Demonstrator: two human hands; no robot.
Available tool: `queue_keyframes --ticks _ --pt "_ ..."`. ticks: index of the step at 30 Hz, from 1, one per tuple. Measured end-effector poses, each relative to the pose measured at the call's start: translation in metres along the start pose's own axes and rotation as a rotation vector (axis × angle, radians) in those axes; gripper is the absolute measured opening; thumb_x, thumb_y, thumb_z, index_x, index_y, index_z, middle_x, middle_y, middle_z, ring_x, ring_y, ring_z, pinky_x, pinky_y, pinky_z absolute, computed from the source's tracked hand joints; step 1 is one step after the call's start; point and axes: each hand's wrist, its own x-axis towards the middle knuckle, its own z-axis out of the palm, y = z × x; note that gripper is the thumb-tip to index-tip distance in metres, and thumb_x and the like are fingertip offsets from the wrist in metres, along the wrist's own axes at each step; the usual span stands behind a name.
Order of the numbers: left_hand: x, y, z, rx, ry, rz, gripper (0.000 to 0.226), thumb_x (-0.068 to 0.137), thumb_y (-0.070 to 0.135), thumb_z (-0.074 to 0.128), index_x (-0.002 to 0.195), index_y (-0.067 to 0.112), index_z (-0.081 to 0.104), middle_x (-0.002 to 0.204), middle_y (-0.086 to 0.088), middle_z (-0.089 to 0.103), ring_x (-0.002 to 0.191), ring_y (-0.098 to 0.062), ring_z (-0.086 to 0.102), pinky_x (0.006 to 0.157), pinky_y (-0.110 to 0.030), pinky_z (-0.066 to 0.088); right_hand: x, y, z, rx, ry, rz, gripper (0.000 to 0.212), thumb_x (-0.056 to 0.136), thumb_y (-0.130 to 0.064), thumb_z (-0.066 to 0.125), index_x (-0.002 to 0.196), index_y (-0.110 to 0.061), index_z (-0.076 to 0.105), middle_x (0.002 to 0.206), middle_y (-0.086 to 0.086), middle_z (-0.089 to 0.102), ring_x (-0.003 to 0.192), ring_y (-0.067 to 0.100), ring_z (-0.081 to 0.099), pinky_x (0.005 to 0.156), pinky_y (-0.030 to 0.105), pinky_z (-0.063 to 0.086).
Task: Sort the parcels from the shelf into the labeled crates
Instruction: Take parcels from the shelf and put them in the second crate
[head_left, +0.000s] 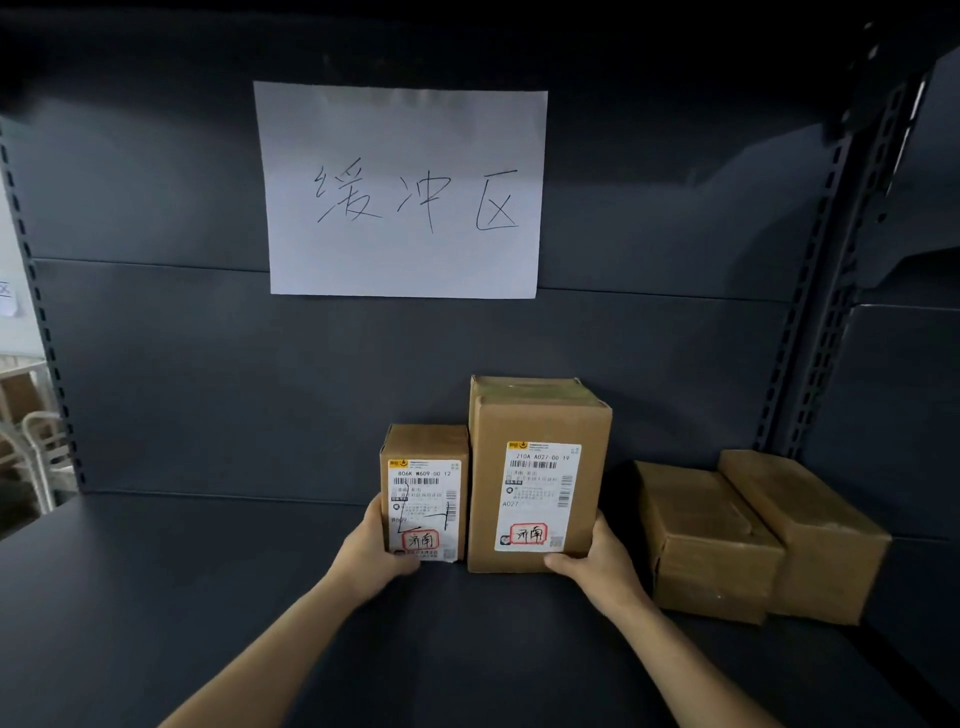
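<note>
On a dark shelf (208, 582), a person's left hand (370, 552) grips the lower left edge of a small box (423, 486) standing against a taller box (537, 467), whose lower right corner the right hand (598, 565) holds; a third box (701, 543) and a fourth box (813, 527) lie touching, farther right.

A white paper sheet (402, 189) hangs high in the middle — it carries three black handwritten characters. At the left edge stand pale metal tube frames (39, 452), and above them a small paper note (6, 299) — blurred.
</note>
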Motion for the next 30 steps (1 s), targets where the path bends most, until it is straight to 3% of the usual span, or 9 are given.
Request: queue_keyframes --ticks 3,8,13,17,22,27,30 --pt "-0.002 -0.002 0.002 0.000 0.026 0.010 0.086 0.070 0.001 0.074 0.140 0.022 0.029 0.104 0.013 0.059 0.098 -0.008 0.056 0.087 -0.022 0.042 -0.001 0.002 0.000 0.013 0.004 -0.021 0.067 0.076 -0.008 0.073 0.134 -0.017 0.040 0.123 -0.001 0.059 0.111 0.012 0.053 0.092 0.022 0.038" --pt "-0.011 -0.008 -0.003 -0.010 0.073 -0.003 0.081 0.070 0.002 0.075 0.136 0.022 0.034 0.103 0.013 0.060 0.096 -0.008 0.057 0.085 -0.022 0.043 -0.007 -0.004 -0.001 0.015 -0.022 -0.079 0.067 0.079 -0.011 0.071 0.137 -0.020 0.038 0.127 -0.004 0.057 0.121 0.015 0.049 0.098 0.026 0.038" --pt "-0.031 -0.004 -0.016 -0.006 0.141 0.026 0.074 0.070 0.001 0.075 0.131 0.021 0.038 0.098 0.018 0.060 0.091 -0.005 0.059 0.072 -0.016 0.045 -0.016 -0.019 -0.004 0.008 -0.052 -0.160 0.068 0.081 -0.014 0.070 0.138 -0.024 0.035 0.128 -0.008 0.055 0.123 0.012 0.046 0.098 0.026 0.036" --pt "-0.061 0.005 -0.029 0.043 0.228 0.058 0.075 0.071 0.004 0.075 0.133 0.022 0.037 0.099 0.018 0.059 0.091 -0.004 0.058 0.076 -0.018 0.046 -0.027 -0.030 -0.001 0.025 -0.086 -0.217 0.065 0.081 -0.015 0.070 0.136 -0.023 0.037 0.129 -0.006 0.054 0.124 0.014 0.046 0.101 0.031 0.037" --pt "-0.109 0.004 -0.054 0.093 0.358 0.081 0.073 0.071 0.014 0.079 0.131 0.022 0.040 0.092 0.023 0.057 0.083 0.006 0.056 0.069 -0.009 0.043 -0.043 -0.043 0.018 0.095 -0.196 -0.276 0.060 0.080 -0.014 0.071 0.132 -0.021 0.041 0.114 -0.012 0.057 0.112 0.008 0.051 0.090 0.020 0.038" --pt "-0.159 -0.005 -0.086 0.108 0.476 0.053 0.067 0.071 0.020 0.079 0.126 0.029 0.044 0.092 0.023 0.062 0.084 0.007 0.060 0.067 -0.006 0.045 -0.063 -0.060 0.052 0.149 -0.304 -0.324 0.054 0.079 -0.013 0.071 0.126 -0.020 0.045 0.117 -0.007 0.059 0.110 0.009 0.053 0.090 0.022 0.041" --pt "-0.188 -0.012 -0.108 0.155 0.547 0.028 0.062 0.072 0.017 0.077 0.124 0.030 0.044 0.089 0.026 0.061 0.083 0.007 0.060 0.066 -0.005 0.043 -0.079 -0.077 0.075 0.177 -0.352 -0.366 0.054 0.079 -0.014 0.071 0.126 -0.022 0.045 0.104 -0.018 0.056 0.104 0.005 0.051 0.086 0.017 0.040"
